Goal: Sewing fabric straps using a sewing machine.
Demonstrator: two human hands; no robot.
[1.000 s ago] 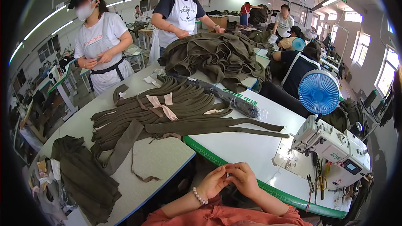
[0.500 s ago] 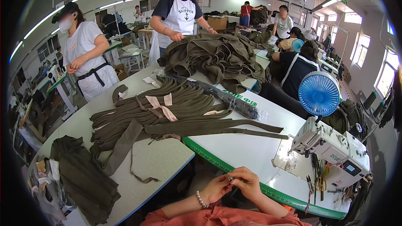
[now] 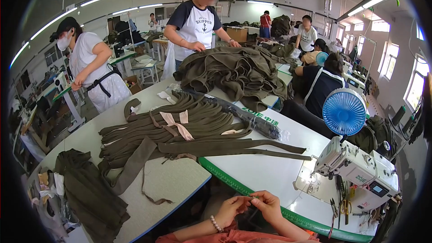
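Observation:
Close to my body, in front of the table's green edge, my left hand and my right hand meet fingertip to fingertip. Between them they pinch a small metallic piece, too small and covered to tell its kind. A beaded bracelet circles my left wrist. To the right stands a white sewing machine, its needle area over the white tabletop. The end of a long olive fabric strip reaches toward it. Further left lies a thick bundle of such strips, tied with pale pink cloth.
Olive cloth hangs over the left table edge. A large fabric heap lies ahead, with a co-worker's hands on it. Scissors sit beside the machine, and a blue fan stands behind it. Other people work around the room.
My hands have shifted slightly, and the fingertips now cover more of the small piece. The view has tilted a little. The person at far left has turned and leaned lower.

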